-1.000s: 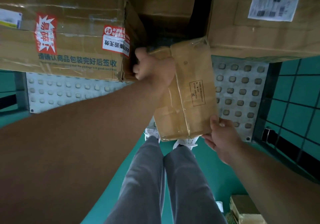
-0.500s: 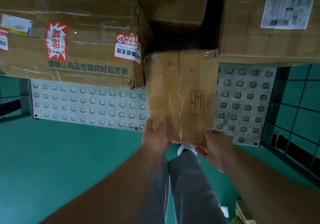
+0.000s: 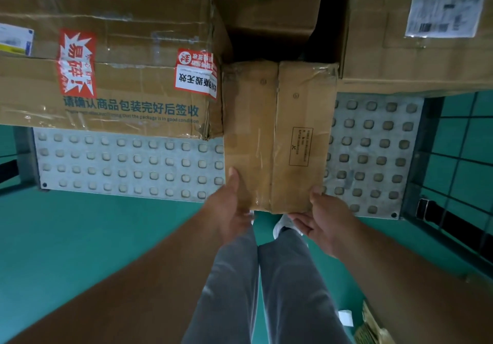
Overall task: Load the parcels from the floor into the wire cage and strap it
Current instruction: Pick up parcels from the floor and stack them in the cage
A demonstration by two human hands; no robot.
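Currently, taped parcel (image 3: 277, 135), centre frame, on cage floor (image 3: 120, 162) against fragile-marked carton (image 3: 120, 77), near end gripped by left hand (image 3: 234, 210) and right hand (image 3: 322, 218); placement nearly done, strapping apparently outstanding.

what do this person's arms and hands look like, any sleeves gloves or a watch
The left arm and right arm are bare up to the frame edge, no sleeve in view. The left hand and right hand wear no gloves; no watch, ring or band shows. Grey trousers and a white shoe appear below.
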